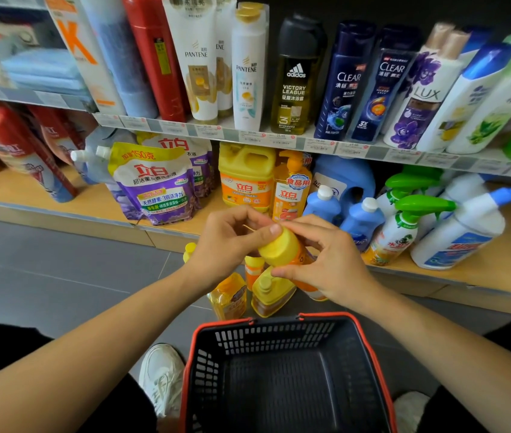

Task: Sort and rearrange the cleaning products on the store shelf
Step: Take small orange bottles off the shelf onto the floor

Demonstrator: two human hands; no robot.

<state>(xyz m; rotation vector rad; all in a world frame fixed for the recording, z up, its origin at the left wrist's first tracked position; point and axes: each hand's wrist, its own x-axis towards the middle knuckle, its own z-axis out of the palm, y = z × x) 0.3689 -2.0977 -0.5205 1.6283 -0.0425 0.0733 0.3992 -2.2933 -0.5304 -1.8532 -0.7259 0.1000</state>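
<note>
In front of the lower shelf [91, 198], just above the floor, I see both hands meeting on one yellow-capped bottle [280, 250]. The right hand [332, 260] wraps around the orange body, with the thumb below the cap and the fingers curled over the top side. The left hand [229, 245] closes on the cap end, with its thumb lying against the cap's upper edge and its fingers bent in tightly above it. The bottle lies tilted, cap pointing toward the left hand, and is held in the air between the shelf edge and the basket [369, 345].

The basket is black with a red rim and sits on the grey floor [60, 260], directly below the hands. I can see nothing inside it. Between the basket and the shelf base, a few more yellow and orange containers stand on the floor: an amber bottle [227, 296], a squat yellow-topped bottle [271, 295] just beside it, and an orange tube [253, 270] behind them.

On the lower shelf behind the hands stand a purple refill pouch [157, 185], a yellow jug [246, 179] and an orange pump bottle [291, 189] touching it. To the right are small blue bottles [362, 220], a green-trigger spray bottle [401, 229] and a white bottle with a blue nozzle [463, 232] leaning over. The upper shelf holds shampoos and a dark adidas bottle [298, 79]. A white shoe [162, 376] shows left of the basket.
</note>
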